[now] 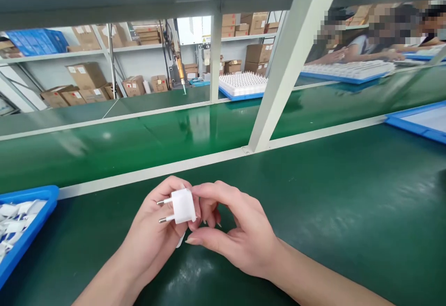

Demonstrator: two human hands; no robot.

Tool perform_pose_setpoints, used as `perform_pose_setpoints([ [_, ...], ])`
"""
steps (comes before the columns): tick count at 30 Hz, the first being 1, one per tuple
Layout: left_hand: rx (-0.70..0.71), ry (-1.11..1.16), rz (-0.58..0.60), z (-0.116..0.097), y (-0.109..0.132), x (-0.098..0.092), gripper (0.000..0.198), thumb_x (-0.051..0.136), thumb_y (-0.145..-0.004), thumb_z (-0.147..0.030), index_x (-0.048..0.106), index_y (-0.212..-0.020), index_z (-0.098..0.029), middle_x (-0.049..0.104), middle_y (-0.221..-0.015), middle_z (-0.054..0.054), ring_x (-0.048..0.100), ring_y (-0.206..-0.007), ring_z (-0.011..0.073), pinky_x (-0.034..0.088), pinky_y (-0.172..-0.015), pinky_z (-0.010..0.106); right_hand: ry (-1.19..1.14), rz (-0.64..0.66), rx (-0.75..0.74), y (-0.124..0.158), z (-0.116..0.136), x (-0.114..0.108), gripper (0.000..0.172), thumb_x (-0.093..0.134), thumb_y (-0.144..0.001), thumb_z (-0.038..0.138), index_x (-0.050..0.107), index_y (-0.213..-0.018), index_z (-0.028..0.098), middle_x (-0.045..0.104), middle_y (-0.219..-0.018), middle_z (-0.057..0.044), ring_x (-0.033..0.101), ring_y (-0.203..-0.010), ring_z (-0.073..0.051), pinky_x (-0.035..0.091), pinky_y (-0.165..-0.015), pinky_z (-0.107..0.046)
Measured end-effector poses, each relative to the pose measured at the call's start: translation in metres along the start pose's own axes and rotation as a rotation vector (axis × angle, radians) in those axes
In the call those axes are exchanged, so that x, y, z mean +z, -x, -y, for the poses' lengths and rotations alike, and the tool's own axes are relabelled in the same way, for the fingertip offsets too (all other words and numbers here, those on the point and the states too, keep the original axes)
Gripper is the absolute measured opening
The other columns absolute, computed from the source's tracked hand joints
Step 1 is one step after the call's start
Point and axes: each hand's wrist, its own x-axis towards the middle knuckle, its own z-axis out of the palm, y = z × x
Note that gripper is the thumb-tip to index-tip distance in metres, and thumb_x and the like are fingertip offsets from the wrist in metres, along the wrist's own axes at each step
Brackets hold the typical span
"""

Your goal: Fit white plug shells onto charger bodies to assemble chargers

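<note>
A small white two-pin plug adapter (183,206) is held over the green work surface, its metal-tipped pins pointing left. My left hand (153,224) is closed around it from behind and below. Another thin white piece (180,240) shows beneath the left fingers; most of it is hidden. My right hand (240,224) is beside the adapter on the right, its index finger reaching the upper right edge. The right thumb is apart from the other fingers, and I see nothing gripped between them.
A blue tray (52,199) at left holds several white parts. Another blue tray (418,122) lies at right. A slanted post (282,74) rises from the bench's far edge. Beyond the green conveyor (149,143) stands a tray of white parts (243,85); people work at back right.
</note>
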Motion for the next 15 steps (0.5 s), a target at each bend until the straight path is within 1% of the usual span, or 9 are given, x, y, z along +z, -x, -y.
perform_pose_setpoints([
  [2,-0.007,0.044,0.018,0.0043,0.0009,-0.0025,0.005,0.067,-0.084,-0.016,0.063,-0.083,-0.018,0.06,-0.069,0.002,0.059,-0.067,0.0146,0.045,-0.058,0.021,0.042,0.011,0.0,0.0008,0.0012,0.0017,0.042,0.076,-0.092,0.023,0.056,-0.129,0.028,0.062,-0.081,0.004,0.053,-0.065,-0.011,0.047,-0.06,-0.023],
  [4,-0.026,0.067,0.019,0.0043,0.0016,-0.0037,0.005,0.067,-0.084,-0.014,0.063,-0.083,-0.018,0.061,-0.071,0.002,0.057,-0.067,0.0135,0.046,-0.061,0.022,0.056,0.018,0.007,0.0018,0.0019,0.0037,0.044,0.076,-0.092,0.021,0.055,-0.13,0.029,0.06,-0.08,0.005,0.053,-0.065,-0.011,0.047,-0.059,-0.023],
  [8,-0.057,0.071,-0.009,0.0001,0.0028,-0.0026,0.011,0.072,-0.078,-0.014,0.062,-0.078,-0.017,0.056,-0.073,0.0,0.051,-0.065,0.011,0.043,-0.061,0.021,0.043,-0.027,0.069,0.0044,0.0041,0.0067,0.056,0.072,-0.093,0.016,0.047,-0.14,0.031,0.058,-0.082,0.004,0.054,-0.065,-0.011,0.049,-0.058,-0.023],
  [10,-0.066,0.062,0.002,-0.0014,0.0041,-0.0014,0.012,0.073,-0.079,-0.017,0.061,-0.078,-0.017,0.055,-0.074,0.001,0.052,-0.068,0.0121,0.043,-0.062,0.022,0.064,-0.048,0.088,0.0051,0.0059,0.0072,0.059,0.072,-0.093,0.015,0.045,-0.143,0.031,0.057,-0.08,0.004,0.054,-0.065,-0.012,0.05,-0.058,-0.022],
  [12,-0.08,0.055,0.02,-0.0025,0.0057,-0.0002,0.013,0.074,-0.079,-0.02,0.061,-0.078,-0.018,0.056,-0.074,0.001,0.053,-0.07,0.0132,0.042,-0.062,0.022,0.091,-0.047,0.083,0.005,0.0077,0.0073,0.057,0.072,-0.093,0.017,0.047,-0.143,0.031,0.055,-0.079,0.005,0.053,-0.065,-0.012,0.05,-0.058,-0.023],
  [15,-0.104,0.05,0.018,-0.0046,0.0077,0.0009,0.016,0.076,-0.078,-0.025,0.061,-0.078,-0.019,0.054,-0.073,0.001,0.051,-0.069,0.0127,0.041,-0.06,0.021,0.119,-0.047,0.082,0.0036,0.0091,0.007,0.052,0.071,-0.095,0.022,0.05,-0.141,0.032,0.056,-0.081,0.003,0.055,-0.066,-0.012,0.051,-0.058,-0.024],
])
